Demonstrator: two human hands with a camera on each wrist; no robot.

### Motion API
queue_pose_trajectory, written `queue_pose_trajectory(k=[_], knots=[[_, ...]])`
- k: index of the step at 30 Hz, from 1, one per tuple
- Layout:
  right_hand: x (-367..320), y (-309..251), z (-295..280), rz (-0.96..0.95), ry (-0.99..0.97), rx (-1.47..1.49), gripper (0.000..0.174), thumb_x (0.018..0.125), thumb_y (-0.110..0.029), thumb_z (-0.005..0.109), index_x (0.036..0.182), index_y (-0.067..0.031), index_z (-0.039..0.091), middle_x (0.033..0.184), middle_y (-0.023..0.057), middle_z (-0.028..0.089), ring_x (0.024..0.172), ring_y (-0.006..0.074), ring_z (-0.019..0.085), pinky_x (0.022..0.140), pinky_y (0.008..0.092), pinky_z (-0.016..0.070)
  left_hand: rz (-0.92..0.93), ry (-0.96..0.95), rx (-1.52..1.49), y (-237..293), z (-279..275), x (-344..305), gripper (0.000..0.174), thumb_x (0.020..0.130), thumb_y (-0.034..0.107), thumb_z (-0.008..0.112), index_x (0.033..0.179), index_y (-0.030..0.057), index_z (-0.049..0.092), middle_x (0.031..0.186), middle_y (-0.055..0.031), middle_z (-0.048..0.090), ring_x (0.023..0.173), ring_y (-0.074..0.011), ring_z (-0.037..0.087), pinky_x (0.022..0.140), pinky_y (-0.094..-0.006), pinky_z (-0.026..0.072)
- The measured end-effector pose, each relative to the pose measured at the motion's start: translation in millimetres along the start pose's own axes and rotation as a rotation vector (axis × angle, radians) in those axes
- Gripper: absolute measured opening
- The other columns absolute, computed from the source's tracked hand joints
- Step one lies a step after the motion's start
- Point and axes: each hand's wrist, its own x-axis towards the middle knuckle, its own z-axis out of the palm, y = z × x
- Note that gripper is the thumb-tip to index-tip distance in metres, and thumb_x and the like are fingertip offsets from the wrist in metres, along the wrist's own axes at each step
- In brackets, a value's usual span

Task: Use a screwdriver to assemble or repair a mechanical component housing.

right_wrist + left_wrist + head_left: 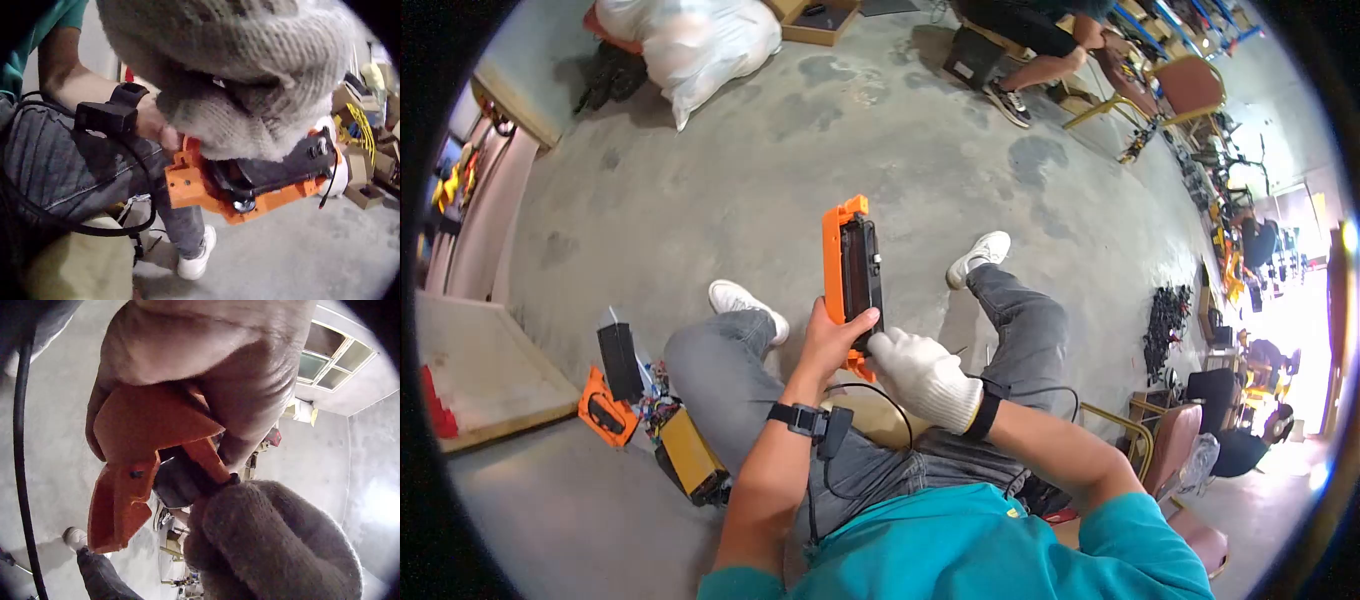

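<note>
An orange and black part [833, 262] stands roughly upright above the lap. The bare left hand [832, 338] grips its lower end, thumb across the black side; in the left wrist view this hand [206, 369] is curled round the orange end [147, 428]. The right hand [925, 375], in a white knitted glove, touches the black side near the same end. In the right wrist view the gloved hand [231, 75] has its fingers bent over the black body [281, 169]; whether they pinch something small there is hidden.
On the floor at the left lie another orange part [607, 408], a black box [620, 360] and a yellow block [692, 452]. White bags [700, 50] lie at the back. A seated person [1050, 50] is at the back right, near chairs [1190, 88]. Cables hang from both wrists.
</note>
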Motion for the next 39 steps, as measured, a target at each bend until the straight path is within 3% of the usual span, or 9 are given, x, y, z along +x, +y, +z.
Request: queue_pose_trajectory(k=[2, 7, 10, 13, 15, 18, 20, 24, 39], knots=[[3, -2, -6, -0.068, -0.219, -0.170, 0.021, 0.097, -0.018, 0.067, 0.113, -0.0050, 0.063, 0.095, 0.0180, 0.068, 0.083, 0.0363, 0.074, 0.073, 0.0466, 0.0594, -0.010, -0.035, -0.026, 3, 1, -5, 0.048, 0.092, 0.018, 0.084, 0.127, 0.0024, 0.056, 0.107, -0.0043, 0.067, 0.094, -0.0142, 0.065, 0.085, -0.0325, 0.0567], [1, 6, -3, -0.290, -0.073, -0.274, 0.020, 0.097, -0.021, 0.066, 0.110, -0.0055, 0.064, 0.089, 0.0151, 0.068, 0.080, 0.0328, 0.074, 0.071, 0.0447, 0.0589, -0.065, -0.035, -0.053, 3, 1, -8, 0.045, 0.092, 0.015, 0.084, 0.125, 0.0024, 0.056, 0.107, -0.0047, 0.067, 0.091, -0.0146, 0.066, 0.082, -0.0323, 0.0567], [3, 6, -4, -0.106, -0.136, 0.001, 0.021, 0.097, -0.025, 0.067, 0.104, -0.0048, 0.067, 0.080, 0.0145, 0.069, 0.071, 0.0310, 0.073, 0.065, 0.0441, 0.0579, 0.019, -0.015, -0.030, -2, -1, -7, 0.051, 0.089, 0.015, 0.086, 0.125, 0.0012, 0.053, 0.109, -0.0059, 0.067, 0.093, -0.0148, 0.066, 0.083, -0.0320, 0.0566], [11, 10, -8, 0.524, -0.546, 0.948, 0.029, 0.100, -0.030, 0.060, 0.088, -0.0042, 0.063, 0.065, 0.0026, 0.057, 0.050, 0.0136, 0.051, 0.048, 0.0336, 0.0406, 0.085, 0.027, 0.027, 1, 0, -12, 0.058, 0.087, 0.018, 0.089, 0.126, -0.0001, 0.050, 0.111, -0.0073, 0.066, 0.096, -0.0154, 0.066, 0.086, -0.0323, 0.0566], [7, 9, 1, 0.609, -0.555, 1.068, 0.030, 0.100, -0.030, 0.058, 0.085, -0.0043, 0.061, 0.068, -0.0018, 0.050, 0.055, 0.0077, 0.042, 0.048, 0.0291, 0.0333, 0.197, 0.046, 0.119, 2, -2, -14, 0.060, 0.086, 0.020, 0.090, 0.126, -0.0004, 0.050, 0.111, -0.0075, 0.066, 0.096, -0.0155, 0.066, 0.086, -0.0324, 0.0566], [0, 12, 14, 0.458, -0.434, 0.994, 0.029, 0.101, -0.029, 0.060, 0.086, -0.0049, 0.062, 0.068, 0.0031, 0.057, 0.053, 0.0145, 0.054, 0.049, 0.0340, 0.0415, 0.142, 0.054, 0.077, 5, -1, -13, 0.062, 0.086, 0.021, 0.090, 0.127, -0.0009, 0.050, 0.113, -0.0083, 0.067, 0.097, -0.0158, 0.066, 0.086, -0.0322, 0.0565], [-4, 11, 20, 0.116, -0.020, 0.258, 0.033, 0.098, -0.036, 0.064, 0.092, -0.0045, 0.063, 0.075, 0.0127, 0.067, 0.064, 0.0302, 0.070, 0.062, 0.0443, 0.0556, 0.108, 0.061, 0.055, -5, -4, -6, 0.059, 0.087, 0.020, 0.089, 0.127, -0.0002, 0.051, 0.113, -0.0078, 0.067, 0.096, -0.0155, 0.066, 0.086, -0.0318, 0.0565], [-2, 11, 21, -0.201, 0.076, -0.043, 0.018, 0.099, -0.025, 0.066, 0.106, -0.0087, 0.061, 0.087, 0.0122, 0.065, 0.072, 0.0294, 0.072, 0.058, 0.0434, 0.0573, -0.078, -0.001, -0.091, 3, -6, -7, 0.043, 0.092, 0.018, 0.084, 0.123, 0.0029, 0.058, 0.109, -0.0042, 0.069, 0.092, -0.0138, 0.067, 0.082, -0.0307, 0.0566], [2, 9, 15, -0.192, 0.152, -0.206, 0.022, 0.087, -0.023, 0.072, 0.100, -0.0110, 0.060, 0.082, 0.0063, 0.062, 0.064, 0.0254, 0.069, 0.052, 0.0403, 0.0540, -0.195, -0.101, -0.063, 1, -7, 0, 0.037, 0.096, 0.017, 0.079, 0.126, 0.0056, 0.060, 0.104, -0.0035, 0.069, 0.089, -0.0162, 0.069, 0.077, -0.0332, 0.0584]])
